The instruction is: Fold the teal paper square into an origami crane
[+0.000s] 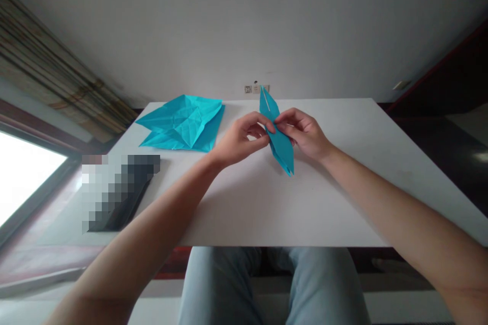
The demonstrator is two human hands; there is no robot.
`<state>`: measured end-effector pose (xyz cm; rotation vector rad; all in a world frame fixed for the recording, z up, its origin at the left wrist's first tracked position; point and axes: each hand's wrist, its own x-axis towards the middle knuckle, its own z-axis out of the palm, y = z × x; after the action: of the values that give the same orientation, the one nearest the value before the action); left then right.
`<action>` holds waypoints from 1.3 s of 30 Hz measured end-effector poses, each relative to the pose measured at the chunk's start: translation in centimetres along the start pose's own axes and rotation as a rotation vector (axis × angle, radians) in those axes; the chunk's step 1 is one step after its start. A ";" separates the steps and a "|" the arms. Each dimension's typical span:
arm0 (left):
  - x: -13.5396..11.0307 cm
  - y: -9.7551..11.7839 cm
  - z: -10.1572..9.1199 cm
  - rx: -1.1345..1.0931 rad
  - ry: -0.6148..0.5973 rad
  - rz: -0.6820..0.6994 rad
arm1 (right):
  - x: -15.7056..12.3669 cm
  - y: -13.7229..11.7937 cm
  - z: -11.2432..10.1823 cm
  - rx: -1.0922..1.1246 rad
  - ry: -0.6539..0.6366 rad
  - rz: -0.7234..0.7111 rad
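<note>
Between my two hands is a folded piece of blue origami paper [282,146], a long diamond shape with a slit in its upper point. It is held up over the white table, tilted, with its lower layers slightly apart. My left hand [246,134] pinches its left edge near the middle between thumb and index finger. From the right side, my right hand [305,132] grips the same middle part, thumb and fingertips pressed on the paper. The fingers behind the paper are partly hidden.
Creased blue paper sheets [186,122] lie at the back left of the white table [290,213]. A dark flat object [122,203], blurred out, rests at the left edge. Behind the table stands a wall with sockets [256,89]; a curtain [57,56] hangs at left.
</note>
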<state>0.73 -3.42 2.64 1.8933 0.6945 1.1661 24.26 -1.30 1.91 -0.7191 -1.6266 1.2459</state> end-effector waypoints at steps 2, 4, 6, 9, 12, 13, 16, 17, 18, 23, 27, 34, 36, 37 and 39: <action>0.0 0.1 -0.1 0.017 -0.019 -0.006 | 0.0 0.3 -0.1 -0.005 0.013 0.016; -0.1 0.2 -0.2 0.019 -0.038 -0.029 | -0.1 0.5 -0.2 0.030 0.027 0.050; 0.0 0.2 -0.2 0.016 -0.043 -0.056 | -0.1 0.5 -0.3 0.072 0.033 0.091; 0.1 0.1 -0.3 0.009 -0.003 -0.088 | -0.3 0.0 -0.5 0.096 0.013 0.134; 0.2 -0.4 -0.3 -0.040 0.034 -0.131 | -0.3 -0.3 -0.8 0.112 -0.047 0.106; 0.2 -0.6 -0.3 -0.056 0.040 -0.146 | -0.3 -0.3 -0.8 0.115 -0.069 0.086; 0.2 -1.0 -0.2 -0.070 0.085 -0.155 | -0.4 0.0 -0.9 0.090 -0.109 0.035; 0.2 -1.0 -0.1 -0.062 0.108 -0.145 | -0.4 0.2 -0.9 0.075 -0.113 0.025; 0.3 -1.0 0.0 -0.046 0.129 -0.135 | -0.3 0.4 -0.8 0.061 -0.113 0.021; 0.3 -0.6 0.3 0.084 0.143 -0.135 | -0.1 0.7 0.0 -0.019 -0.028 0.009; 0.3 -0.8 0.4 0.039 0.190 -0.116 | -0.1 0.5 0.4 -0.049 0.017 -0.017; -0.1 -0.8 0.6 0.082 0.210 -0.057 | -0.2 0.6 0.2 -0.022 0.042 0.000; -0.2 -0.7 0.7 0.090 0.228 -0.065 | -0.1 0.8 0.1 -0.027 0.037 0.016; -0.3 -0.7 0.7 0.094 0.235 -0.074 | -0.1 0.9 0.1 -0.036 0.024 0.027; -0.2 -0.8 0.7 0.099 0.241 -0.087 | 0.0 0.9 0.1 -0.054 -0.011 0.044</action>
<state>1.26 -3.34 1.68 1.7996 0.9726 1.3380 24.11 -1.08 1.00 -0.7864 -1.6673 1.2428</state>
